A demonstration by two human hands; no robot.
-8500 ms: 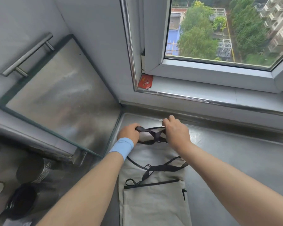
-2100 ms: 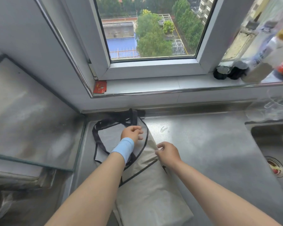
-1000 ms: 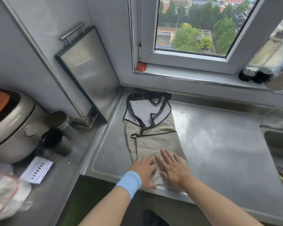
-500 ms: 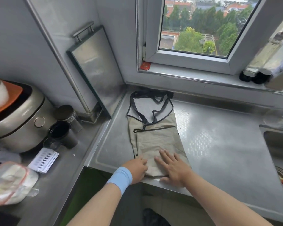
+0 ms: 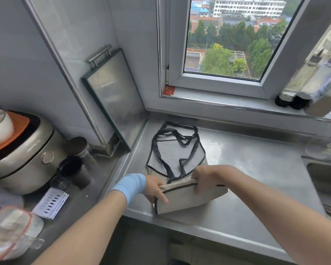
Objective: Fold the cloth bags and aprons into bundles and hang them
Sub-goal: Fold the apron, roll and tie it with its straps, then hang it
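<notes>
A beige apron [image 5: 175, 155] with black trim and black straps lies lengthwise on the steel counter [image 5: 246, 163], its bib end toward the window. Its near end is folded up and over into a flap [image 5: 187, 197]. My left hand [image 5: 155, 189], with a blue wristband, grips the flap's left edge with the thumb on top. My right hand [image 5: 206, 175] grips the flap's upper edge, fingers curled over the fold. The black straps lie looped on the bib.
A steel board with a handle [image 5: 111, 92] leans in the left corner. A rice cooker [image 5: 17, 152], dark cups [image 5: 75, 169], a card [image 5: 51, 202] and a plastic container [image 5: 8, 228] sit at left. A sink [image 5: 327, 180] is at right; bottles [image 5: 313, 88] stand on the windowsill.
Half a second ago both hands lay flat on the apron's near end. Now they grip that end and have lifted and folded it toward the bib.
</notes>
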